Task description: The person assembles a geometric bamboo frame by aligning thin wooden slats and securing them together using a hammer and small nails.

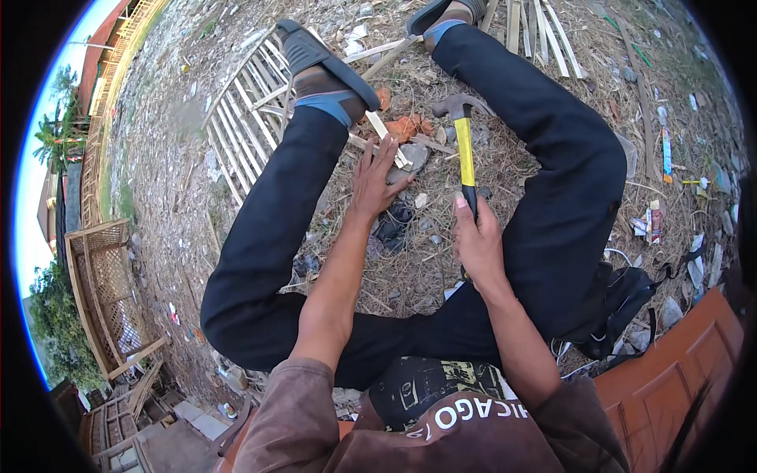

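My right hand (479,236) is closed round the black lower grip of a claw hammer (465,150). The hammer has a yellow and black handle, and its grey metal head points away from me above the ground. My left hand (374,183) reaches between my legs with its fingers stretched and the thumb apart. Its fingertips touch a pale wooden strip (378,126), whose near end lies over a flat grey stone (413,160). Beyond the stone are orange-red broken brick pieces (410,127). The fingers partly cover the wood.
A slatted wooden frame (240,118) lies left of my sandalled foot (319,59). Loose slats (544,35) lie at the far right. A black bag (619,303) and a brown panelled board (670,378) are near right. A lattice panel (110,296) stands at left. Litter and stones dot the dry grass.
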